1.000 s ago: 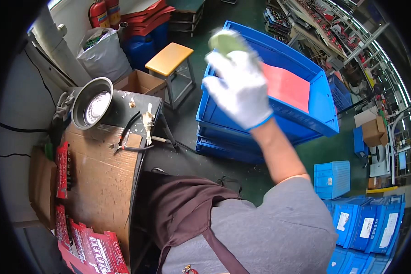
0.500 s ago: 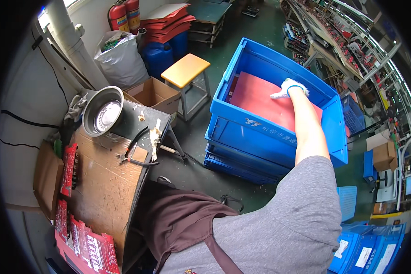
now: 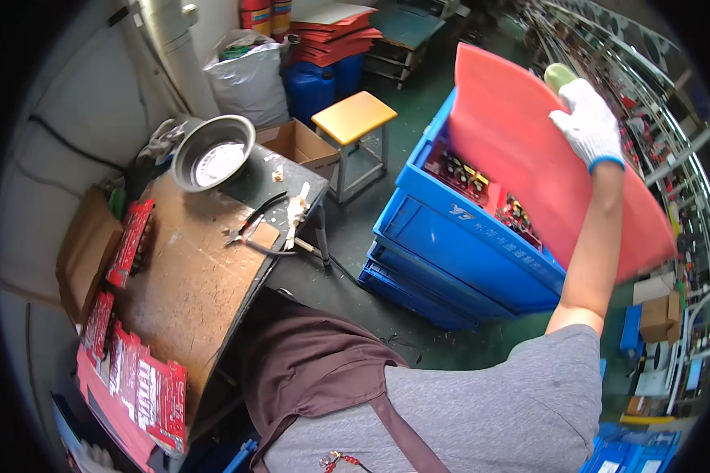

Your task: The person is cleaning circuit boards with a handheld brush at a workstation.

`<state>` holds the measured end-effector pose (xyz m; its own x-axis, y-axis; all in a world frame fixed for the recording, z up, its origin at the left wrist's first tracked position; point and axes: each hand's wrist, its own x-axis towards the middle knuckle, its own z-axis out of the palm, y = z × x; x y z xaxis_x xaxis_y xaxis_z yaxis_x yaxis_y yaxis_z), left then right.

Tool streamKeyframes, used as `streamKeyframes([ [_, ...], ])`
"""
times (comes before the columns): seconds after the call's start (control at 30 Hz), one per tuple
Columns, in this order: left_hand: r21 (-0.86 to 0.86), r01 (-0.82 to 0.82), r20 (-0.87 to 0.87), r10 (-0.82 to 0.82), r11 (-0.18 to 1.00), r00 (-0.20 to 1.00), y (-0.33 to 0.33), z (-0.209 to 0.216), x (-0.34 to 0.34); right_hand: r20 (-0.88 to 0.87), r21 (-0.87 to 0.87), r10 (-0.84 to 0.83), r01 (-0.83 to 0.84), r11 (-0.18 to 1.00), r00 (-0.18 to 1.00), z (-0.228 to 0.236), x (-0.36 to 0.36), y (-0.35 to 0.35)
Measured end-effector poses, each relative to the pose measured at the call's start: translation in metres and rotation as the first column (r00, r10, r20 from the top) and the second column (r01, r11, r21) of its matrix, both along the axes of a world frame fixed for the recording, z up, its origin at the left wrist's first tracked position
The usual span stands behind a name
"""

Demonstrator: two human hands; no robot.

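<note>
My right hand, in a white knit glove with a blue cuff, grips the far edge of a large red sheet. The sheet is bent and tilted up over a blue crate. A pale green shape shows at the fingertips; I cannot tell whether it belongs to the glove. Beneath the raised sheet, red circuit boards with small components lie in the crate. My left hand is out of view.
Left of me, a workbench bears a metal bowl, cutting pliers and red board panels. A yellow-topped stool and a cardboard box stand beyond. Loaded shelving runs along the right.
My right hand has lifted the red sheet from inside the crate, up and to the right. The boards beneath it have come into sight. The view has shifted slightly.
</note>
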<state>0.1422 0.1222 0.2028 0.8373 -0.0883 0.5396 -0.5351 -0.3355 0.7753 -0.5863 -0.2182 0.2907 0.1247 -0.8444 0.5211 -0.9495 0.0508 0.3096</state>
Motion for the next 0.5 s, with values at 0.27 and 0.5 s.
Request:
streamKeyframes([
  [0.27, -0.316, 0.892, -0.514, -0.848, 0.324, 0.127, -0.112, 0.000, -0.150, -0.297, -0.221, 0.796, -0.849, 0.480, 0.528, -0.009, 0.302, 0.104],
  [0.5, -0.228, 0.692, -0.245, -0.728, 0.685, 0.640, -0.055, -0.001, -0.124, -0.062, -0.019, 0.993, -0.995, -0.101, -0.100, -0.071, 0.408, 0.112],
])
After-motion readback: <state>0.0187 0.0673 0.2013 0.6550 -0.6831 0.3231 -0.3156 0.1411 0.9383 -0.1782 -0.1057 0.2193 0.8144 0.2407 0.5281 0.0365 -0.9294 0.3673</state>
